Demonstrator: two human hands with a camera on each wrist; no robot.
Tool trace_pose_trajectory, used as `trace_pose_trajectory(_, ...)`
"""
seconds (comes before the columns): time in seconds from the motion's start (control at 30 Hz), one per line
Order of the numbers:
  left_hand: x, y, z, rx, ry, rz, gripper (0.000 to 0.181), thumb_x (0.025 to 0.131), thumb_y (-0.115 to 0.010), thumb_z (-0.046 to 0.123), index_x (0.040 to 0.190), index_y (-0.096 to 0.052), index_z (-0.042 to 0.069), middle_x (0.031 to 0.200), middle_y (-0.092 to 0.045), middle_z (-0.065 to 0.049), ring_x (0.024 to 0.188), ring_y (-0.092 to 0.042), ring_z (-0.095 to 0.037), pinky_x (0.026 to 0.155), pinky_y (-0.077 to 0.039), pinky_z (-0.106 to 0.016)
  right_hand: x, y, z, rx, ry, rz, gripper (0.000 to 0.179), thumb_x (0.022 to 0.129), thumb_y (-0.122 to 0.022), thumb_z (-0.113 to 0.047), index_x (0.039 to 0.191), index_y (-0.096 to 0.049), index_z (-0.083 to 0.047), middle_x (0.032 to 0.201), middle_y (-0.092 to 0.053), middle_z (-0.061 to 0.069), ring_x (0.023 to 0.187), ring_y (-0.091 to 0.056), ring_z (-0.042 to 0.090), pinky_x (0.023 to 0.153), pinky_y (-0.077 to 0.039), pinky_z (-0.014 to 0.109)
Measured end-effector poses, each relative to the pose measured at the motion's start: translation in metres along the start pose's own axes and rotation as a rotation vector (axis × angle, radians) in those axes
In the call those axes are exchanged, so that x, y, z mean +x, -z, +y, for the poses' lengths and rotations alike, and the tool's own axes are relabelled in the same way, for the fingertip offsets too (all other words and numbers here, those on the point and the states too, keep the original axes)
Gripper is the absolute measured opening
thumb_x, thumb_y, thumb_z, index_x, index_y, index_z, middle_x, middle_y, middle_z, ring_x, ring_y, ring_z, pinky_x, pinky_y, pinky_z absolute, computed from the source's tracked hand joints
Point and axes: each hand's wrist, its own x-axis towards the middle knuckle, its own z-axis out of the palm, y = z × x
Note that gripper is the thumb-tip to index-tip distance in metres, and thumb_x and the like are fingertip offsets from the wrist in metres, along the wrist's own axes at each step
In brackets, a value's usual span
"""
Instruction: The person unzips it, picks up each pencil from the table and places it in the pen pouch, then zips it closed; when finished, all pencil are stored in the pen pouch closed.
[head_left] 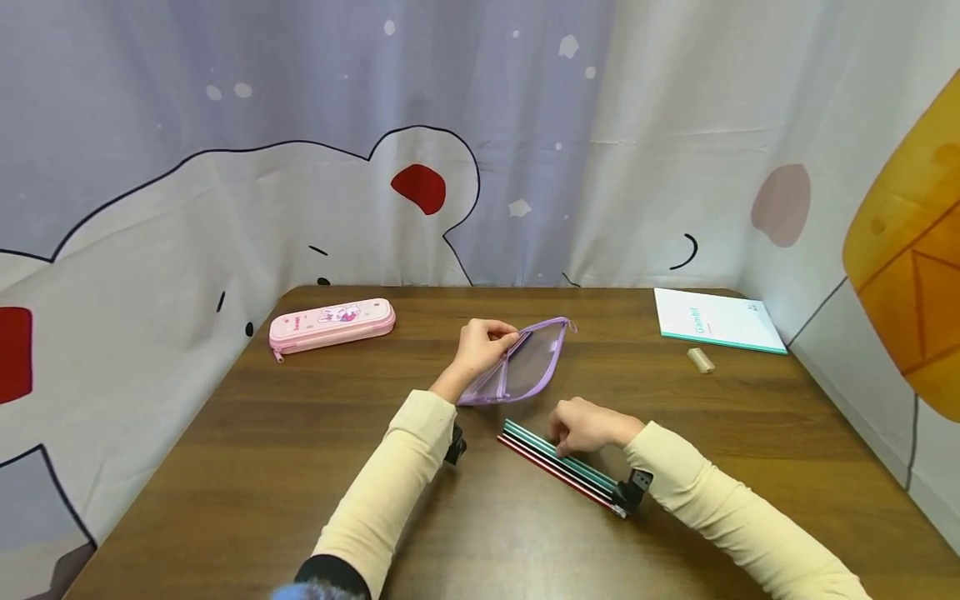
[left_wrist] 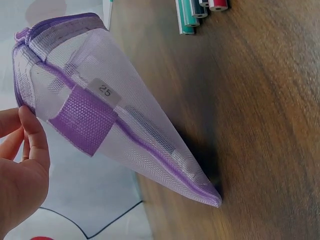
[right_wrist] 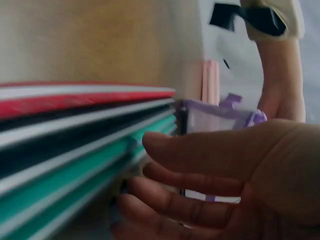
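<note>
In the head view, my left hand [head_left: 483, 346] pinches the upper rim of a purple mesh zip pouch [head_left: 542, 375]. The left wrist view shows the pouch's tapered side with a purple patch and a "25" label [left_wrist: 104, 90]; a thin, striped item shows faintly through the mesh. Several pencils [head_left: 558, 467], red, black and green, lie side by side on the table in front of the pouch. My right hand [head_left: 588, 425] is over the green ones. In the right wrist view its thumb is next to the green pencils [right_wrist: 75, 175], apart from the loosely bent fingers; contact is unclear.
A pink pencil case [head_left: 333, 325] lies at the back left of the wooden table [head_left: 300, 467]. At the back right are a white booklet [head_left: 720, 321] and a small beige block [head_left: 701, 360]. A patterned curtain [head_left: 525, 167] hangs behind the table.
</note>
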Motion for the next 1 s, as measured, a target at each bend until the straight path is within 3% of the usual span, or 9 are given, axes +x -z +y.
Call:
trace_pose_trajectory(0.23, -0.001, -0.003, -0.001, -0.028, 0.005, -0.021, 0.014, 0.08, -0.063, 0.013, 0.087, -0.07, 0.003, 0.074, -0.068, -0.017, 0.046, -0.049, 0.002, 0.047, -0.043, -0.014, -0.015, -0.008, -0.005, -0.036, -0.055, 0.055, 0.012, 0.062, -0.067, 0.0, 0.064, -0.058, -0.006, 0.049, -0.042, -0.009, 0.048, -0.038, 0.003, 0.046, -0.032, 0.017)
trace_pose_trajectory(0.5, -0.001, -0.005, -0.002, -0.04, 0.032, -0.033, 0.015, 0.08, -0.064, 0.014, 0.088, -0.07, 0.004, 0.075, -0.067, -0.021, 0.045, -0.049, 0.001, 0.044, -0.039, -0.013, -0.012, -0.009, 0.001, 0.012, -0.065, 0.025, 0.012, 0.063, -0.065, 0.001, 0.071, -0.059, -0.005, 0.053, -0.046, -0.007, 0.05, -0.04, 0.002, 0.05, -0.036, 0.017)
trace_pose_trajectory(1.0, 0.005, -0.003, -0.006, -0.001, 0.016, -0.017, 0.014, 0.08, -0.064, 0.016, 0.087, -0.071, 0.006, 0.073, -0.068, -0.016, 0.046, -0.05, 0.001, 0.046, -0.042, -0.014, -0.012, -0.005, 0.022, 0.11, 0.057, 0.018, 0.016, 0.069, -0.06, 0.003, 0.084, -0.062, -0.004, 0.065, -0.058, 0.0, 0.057, -0.047, 0.0, 0.054, -0.04, 0.015)
